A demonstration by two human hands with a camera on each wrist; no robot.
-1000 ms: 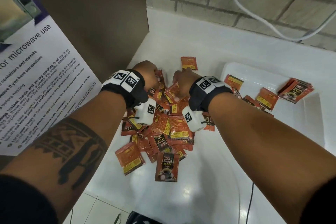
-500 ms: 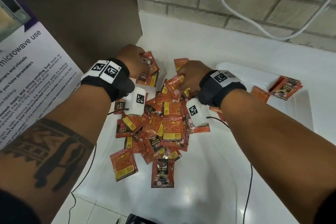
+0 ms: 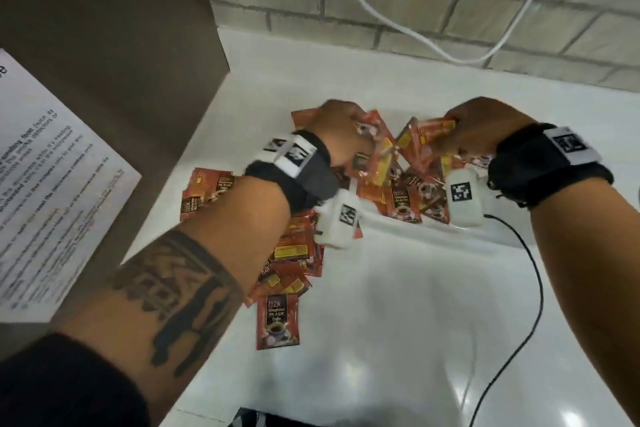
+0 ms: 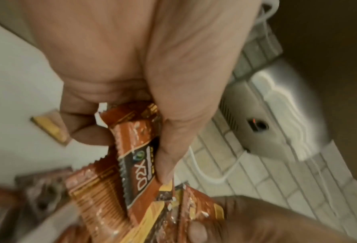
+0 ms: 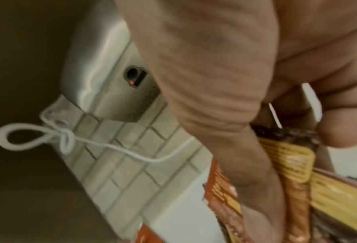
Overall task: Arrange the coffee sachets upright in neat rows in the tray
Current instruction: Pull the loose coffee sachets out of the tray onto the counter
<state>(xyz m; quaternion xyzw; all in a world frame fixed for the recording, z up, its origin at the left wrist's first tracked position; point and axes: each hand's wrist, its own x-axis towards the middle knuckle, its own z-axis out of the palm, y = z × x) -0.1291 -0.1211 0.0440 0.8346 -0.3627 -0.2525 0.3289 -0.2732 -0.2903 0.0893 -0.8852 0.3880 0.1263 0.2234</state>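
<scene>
Red and orange coffee sachets lie in a loose pile point(image 3: 294, 253) on the white counter, and one sachet point(image 3: 277, 321) lies alone nearest me. My left hand point(image 3: 343, 126) grips a bunch of sachets point(image 3: 372, 137), held between thumb and fingers in the left wrist view point(image 4: 131, 148). My right hand point(image 3: 481, 125) grips another bunch point(image 3: 429, 130) point(image 5: 287, 161). Both bunches are held close together above the white tray point(image 3: 433, 232). A few sachets point(image 3: 403, 201) lie flat inside it. My fingertips are hidden in the head view.
A brown panel point(image 3: 104, 45) with a paper notice point(image 3: 52, 184) stands on the left. A brick wall with a white cable point(image 3: 381, 17) runs behind. A black cable point(image 3: 530, 288) trails across the counter on the right. A silver appliance point(image 5: 102, 82) hangs on the wall.
Both hands have closed on bunches of sachets, lifted them off the pile and carried them right, over the tray. The view has shifted with them.
</scene>
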